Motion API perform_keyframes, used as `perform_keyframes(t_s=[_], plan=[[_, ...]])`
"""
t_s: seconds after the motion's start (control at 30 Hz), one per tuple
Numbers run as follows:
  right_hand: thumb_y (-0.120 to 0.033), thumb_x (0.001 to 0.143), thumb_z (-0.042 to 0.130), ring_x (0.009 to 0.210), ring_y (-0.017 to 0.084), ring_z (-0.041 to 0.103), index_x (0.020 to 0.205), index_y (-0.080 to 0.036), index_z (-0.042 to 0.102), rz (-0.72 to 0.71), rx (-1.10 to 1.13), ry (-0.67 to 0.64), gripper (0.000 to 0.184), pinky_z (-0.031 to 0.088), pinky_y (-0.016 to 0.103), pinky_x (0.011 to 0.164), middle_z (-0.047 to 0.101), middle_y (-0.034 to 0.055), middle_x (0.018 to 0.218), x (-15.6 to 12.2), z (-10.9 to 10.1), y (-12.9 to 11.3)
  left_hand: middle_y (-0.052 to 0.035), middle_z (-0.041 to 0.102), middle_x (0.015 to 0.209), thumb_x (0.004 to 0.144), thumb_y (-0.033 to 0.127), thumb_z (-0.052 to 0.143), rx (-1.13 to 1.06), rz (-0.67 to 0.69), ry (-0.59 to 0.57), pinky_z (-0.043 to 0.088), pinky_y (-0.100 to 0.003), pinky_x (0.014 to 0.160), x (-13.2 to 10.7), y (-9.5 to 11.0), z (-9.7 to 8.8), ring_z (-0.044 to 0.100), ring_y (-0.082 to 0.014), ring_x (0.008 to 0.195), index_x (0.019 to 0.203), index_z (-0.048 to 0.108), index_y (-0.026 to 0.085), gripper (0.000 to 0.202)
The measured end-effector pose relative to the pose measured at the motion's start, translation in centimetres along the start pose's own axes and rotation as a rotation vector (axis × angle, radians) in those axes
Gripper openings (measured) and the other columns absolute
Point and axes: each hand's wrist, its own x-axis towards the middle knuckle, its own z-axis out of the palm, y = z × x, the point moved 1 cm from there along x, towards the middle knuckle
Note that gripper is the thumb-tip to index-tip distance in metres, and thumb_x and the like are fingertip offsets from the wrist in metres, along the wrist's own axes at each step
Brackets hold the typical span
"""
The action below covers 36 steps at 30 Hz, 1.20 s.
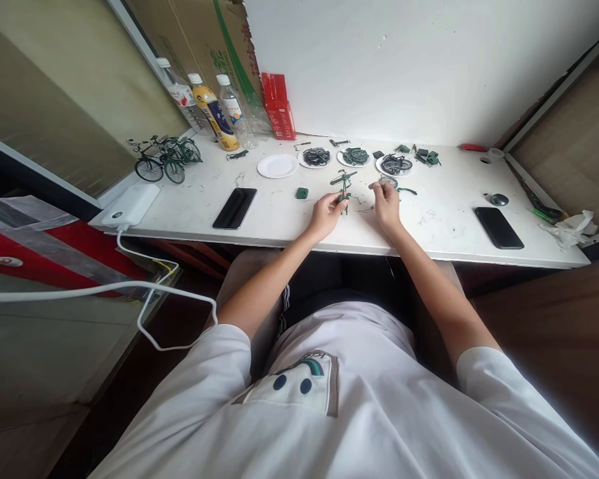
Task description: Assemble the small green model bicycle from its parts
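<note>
Between the closed fingers of my left hand (325, 215) is a green model bicycle frame (343, 178), held upright just above the white table. My right hand (387, 206) is a short way to the right, its thumb and fingers pinched together. Whatever is in that pinch is too small to make out. Just behind the right fingertips a small spoked wheel (390, 180) shows, partly hidden by the hand. A curved green part (408, 191) lies right of it. A small green block (302, 193) sits left of my left hand.
At the back are an unfilled white plate (278, 166) and plates of black parts (316, 156), green parts (356, 156) and wheels (397, 164). Assembled model bicycles (167, 159), bottles (214, 113) and a red box (278, 110) stand left. Phones (235, 208) (499, 227) lie either side.
</note>
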Motion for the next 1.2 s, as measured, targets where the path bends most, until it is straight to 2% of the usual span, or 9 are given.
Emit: perform_keyframes(t_s=[0.13,0.27,0.37,0.5,0.67,0.77,0.9,1.07,1.2], plan=[[-0.06,0.103,0.057,0.064,0.02,0.045,0.098,-0.022,0.067,0.011,-0.062,-0.033,0.04,0.045,0.036,0.067,0.044,-0.0015,0.068,0.5,-0.9,0.5,-0.0117,0.082,0.113,0.091,0.056,0.079,-0.001,-0.009,0.004,0.056,-0.028,0.076,0.6,0.3,-0.5,0.068,-0.019,0.089,0.121,0.082,0.018,0.048],[-0.048,0.097,0.065,0.058,0.017,0.036,0.088,-0.023,0.066,0.003,-0.192,-0.123,0.027,0.038,0.036,0.064,0.036,-0.0049,0.06,1.3,-1.9,1.1,-0.0122,0.082,0.113,0.091,0.056,0.08,0.013,0.009,0.045,0.057,-0.03,0.08,2.6,0.8,-2.0,0.069,-0.0202,0.092,0.12,0.082,0.016,0.05],[-0.045,0.095,0.066,0.058,0.017,0.04,0.085,-0.022,0.068,-0.051,-0.28,-0.238,0.025,0.037,0.036,0.064,0.04,-0.0037,0.059,2.1,-2.5,1.2,-0.0103,0.083,0.108,0.091,0.054,0.08,0.038,0.019,0.049,0.057,-0.031,0.085,4.9,0.9,-3.2,0.069,-0.0202,0.09,0.116,0.083,0.017,0.045],[-0.041,0.095,0.066,0.062,0.019,0.046,0.084,-0.021,0.072,-0.146,-0.371,-0.287,0.024,0.037,0.036,0.067,0.053,0.0014,0.064,3.9,-3.2,0.6,-0.0086,0.083,0.107,0.089,0.052,0.084,0.035,0.03,0.057,0.057,-0.03,0.086,8.5,0.5,-4.0,0.069,-0.02,0.09,0.112,0.083,0.018,0.04],[-0.05,0.102,0.061,0.061,0.019,0.04,0.079,-0.022,0.063,-0.131,-0.368,-0.245,0.036,0.033,0.036,0.066,0.051,0.0012,0.063,6.9,-4.0,-0.1,-0.0096,0.083,0.108,0.089,0.054,0.083,-0.025,0.004,0.064,0.056,-0.029,0.081,12.6,-0.7,-3.7,0.069,-0.019,0.089,0.109,0.082,0.019,0.04],[-0.058,0.104,0.059,0.06,0.018,0.038,0.08,-0.023,0.059,-0.109,-0.326,-0.292,0.042,0.033,0.036,0.066,0.049,0.0003,0.062,8.5,-3.9,0.0,-0.0082,0.081,0.103,0.09,0.057,0.08,0.011,0.046,0.031,0.055,-0.029,0.08,14.5,-1.3,-3.2,0.068,-0.0186,0.088,0.107,0.082,0.019,0.042],[-0.068,0.104,0.056,0.062,0.018,0.037,0.086,-0.023,0.062,-0.099,-0.3,-0.321,0.049,0.033,0.035,0.066,0.044,-0.0011,0.062,10.4,-3.1,0.5,-0.0067,0.079,0.094,0.094,0.061,0.073,0.08,0.098,0.004,0.054,-0.029,0.077,16.6,-1.8,-2.3,0.065,-0.0179,0.082,0.109,0.081,0.017,0.047],[-0.076,0.103,0.052,0.063,0.018,0.037,0.09,-0.023,0.065,-0.137,-0.327,-0.289,0.057,0.034,0.035,0.067,0.042,-0.0019,0.061,12.5,-1.8,1.0,-0.0099,0.082,0.106,0.098,0.062,0.068,0.119,0.14,0.024,0.057,-0.032,0.084,18.0,-2.5,-1.6,0.067,-0.0193,0.086,0.118,0.081,0.016,0.052],[-0.077,0.103,0.049,0.059,0.018,0.035,0.09,-0.023,0.067,-0.147,-0.349,-0.277,0.059,0.033,0.035,0.065,0.043,-0.0014,0.06,13.7,-1.6,0.9,-0.0116,0.079,0.111,0.099,0.059,0.067,0.146,0.159,0.038,0.057,-0.032,0.08,17.5,-3.1,-2.0,0.068,-0.0205,0.091,0.126,0.08,0.016,0.052]])
